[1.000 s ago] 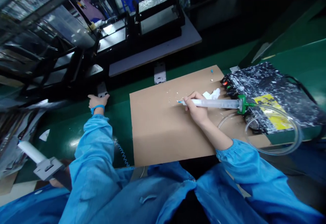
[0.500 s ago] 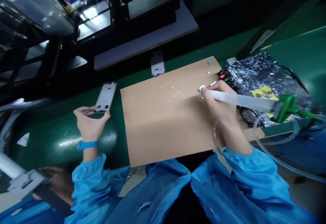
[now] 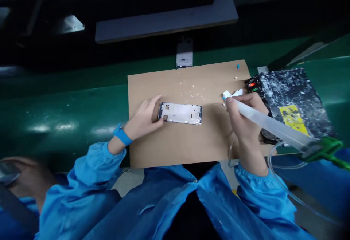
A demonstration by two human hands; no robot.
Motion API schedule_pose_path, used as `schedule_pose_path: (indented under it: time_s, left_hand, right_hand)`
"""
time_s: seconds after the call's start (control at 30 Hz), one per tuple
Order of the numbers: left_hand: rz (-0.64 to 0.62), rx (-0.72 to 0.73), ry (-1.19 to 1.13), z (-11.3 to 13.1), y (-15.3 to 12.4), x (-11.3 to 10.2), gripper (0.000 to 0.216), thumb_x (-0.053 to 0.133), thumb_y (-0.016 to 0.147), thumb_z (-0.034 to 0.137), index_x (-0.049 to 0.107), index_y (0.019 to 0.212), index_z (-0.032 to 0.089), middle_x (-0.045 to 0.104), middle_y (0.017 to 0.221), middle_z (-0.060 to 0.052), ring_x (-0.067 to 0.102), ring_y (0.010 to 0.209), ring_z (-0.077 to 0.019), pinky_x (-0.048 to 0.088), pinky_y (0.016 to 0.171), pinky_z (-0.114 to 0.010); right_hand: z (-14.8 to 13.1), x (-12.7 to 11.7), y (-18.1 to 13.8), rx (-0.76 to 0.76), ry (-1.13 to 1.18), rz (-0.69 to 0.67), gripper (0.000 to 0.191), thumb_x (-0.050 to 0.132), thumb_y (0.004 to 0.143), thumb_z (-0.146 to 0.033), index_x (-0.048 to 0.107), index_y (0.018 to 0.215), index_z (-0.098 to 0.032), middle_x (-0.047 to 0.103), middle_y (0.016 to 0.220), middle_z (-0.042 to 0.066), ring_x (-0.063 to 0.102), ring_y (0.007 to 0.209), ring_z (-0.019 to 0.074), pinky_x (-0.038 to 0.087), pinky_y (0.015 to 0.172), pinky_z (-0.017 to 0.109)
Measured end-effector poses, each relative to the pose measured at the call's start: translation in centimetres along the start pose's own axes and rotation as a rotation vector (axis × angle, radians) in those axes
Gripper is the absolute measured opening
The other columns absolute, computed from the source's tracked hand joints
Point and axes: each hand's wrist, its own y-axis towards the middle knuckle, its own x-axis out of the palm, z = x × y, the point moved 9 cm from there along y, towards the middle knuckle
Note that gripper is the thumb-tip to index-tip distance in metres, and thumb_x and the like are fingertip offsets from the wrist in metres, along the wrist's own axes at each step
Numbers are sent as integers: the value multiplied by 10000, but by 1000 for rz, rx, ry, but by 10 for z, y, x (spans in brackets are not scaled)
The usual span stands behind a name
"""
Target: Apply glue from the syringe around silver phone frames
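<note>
Silvery phone frame lies flat mid-cardboard sheet, left hand fingers gripping its end; right hand fingers clasp translucent, cloudy-filled syringe.

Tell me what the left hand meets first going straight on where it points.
The phone frame: the left hand points right across the cardboard, and its fingers seem to grip the frame's left end.

A phone frame lies near the middle of the cardboard sheet, which rests on the belt. A second frame sits just past the sheet's far edge. A control box overlaps its right edge, with a syringe slanting above.
</note>
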Motion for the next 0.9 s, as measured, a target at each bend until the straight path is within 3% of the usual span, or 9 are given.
schedule_pose_path:
  time_s: [0.07,0.17,0.3,0.4,0.6,0.9]
  left_hand:
    - [92,-91,63,1,11,5,694,722,1088,483,520,1664,153,696,1594,-226,676,1454,-421,559,1244,-635]
    - [107,-139,80,12,24,22,866,893,977,639,571,1611,144,722,1526,-234,680,1397,-458,560,1168,-624]
    - [-16,27,-183,34,32,46,1056,1008,911,511,434,1749,222,730,1593,-174,698,1461,-393,546,1240,-565]
    - [-68,163,-345,46,30,56,1139,1039,884,406,375,1800,277,660,1720,-181,668,1563,-384,529,1304,-568]
    - [-44,206,-410,48,29,59,1218,1090,815,340,389,1809,266,662,1717,-201,688,1554,-387,551,1296,-555]
    - [-3,229,-395,49,28,62,1189,1087,810,307,420,1794,279,699,1675,-181,714,1511,-377,547,1277,-540]
  right_hand:
    - [-10,22,-4,-8,147,-114,354,866,1016,-579,718,940,-266,771,813,18,722,684,222,536,655,375]
    - [-23,62,-11,17,299,-330,429,882,1006,-662,709,922,-279,729,742,-5,676,627,200,507,584,338]
    - [-28,109,-23,111,445,-614,529,901,963,-746,658,877,-284,674,673,-30,568,535,168,430,506,303]
    - [-23,127,-32,153,522,-717,555,896,957,-742,611,840,-281,629,640,-56,489,499,142,411,502,290]
    - [-7,124,-37,83,499,-655,442,900,985,-605,643,835,-278,643,677,-60,462,497,128,385,491,288]
    - [-8,119,-36,5,358,-625,501,879,1007,-670,598,837,-292,624,670,-58,476,499,145,401,470,306]
